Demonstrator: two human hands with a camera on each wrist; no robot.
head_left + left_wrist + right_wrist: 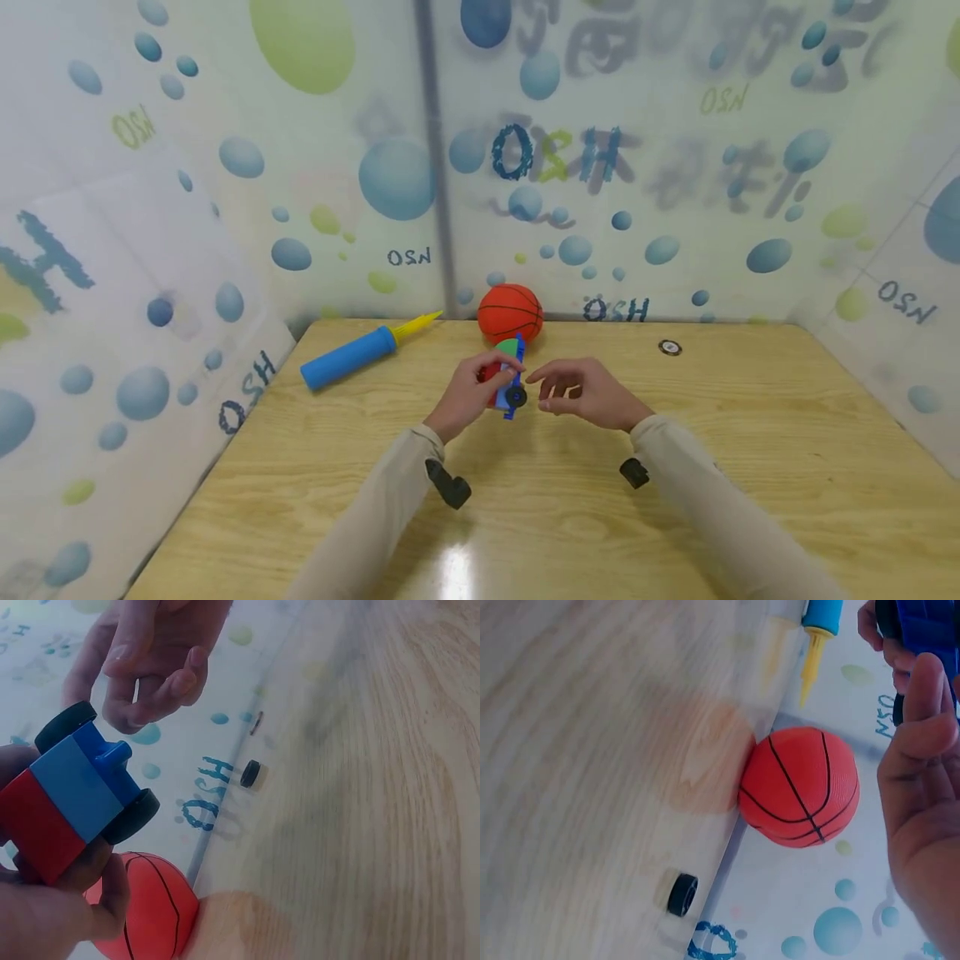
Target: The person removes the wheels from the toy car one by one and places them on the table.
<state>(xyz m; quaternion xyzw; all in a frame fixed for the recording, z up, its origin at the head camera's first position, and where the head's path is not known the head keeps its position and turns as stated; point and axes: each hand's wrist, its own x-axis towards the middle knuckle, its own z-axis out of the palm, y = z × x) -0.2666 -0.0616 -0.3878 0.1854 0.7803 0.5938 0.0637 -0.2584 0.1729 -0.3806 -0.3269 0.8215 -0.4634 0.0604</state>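
Note:
My left hand (467,393) holds a small toy vehicle (79,787) built of coloured blocks on a blue chassis, clear over the table. Its red and light blue blocks face the left wrist view, and a green piece (507,347) shows in the head view. Black wheels (135,816) are fitted at the chassis. Just right of the vehicle, my right hand (592,395) hovers with loosely bent fingers and nothing between them. A loose round black piece like a wheel (682,894), pale-centred in the head view, rests on the table at the back right.
A red basketball (510,313) sits at the table's back edge, behind the vehicle. To its left lies a blue hand pump (348,358) with a yellow nozzle. Printed sheeting (637,200) with bubbles and letters encloses the back and sides of the wooden table (570,533).

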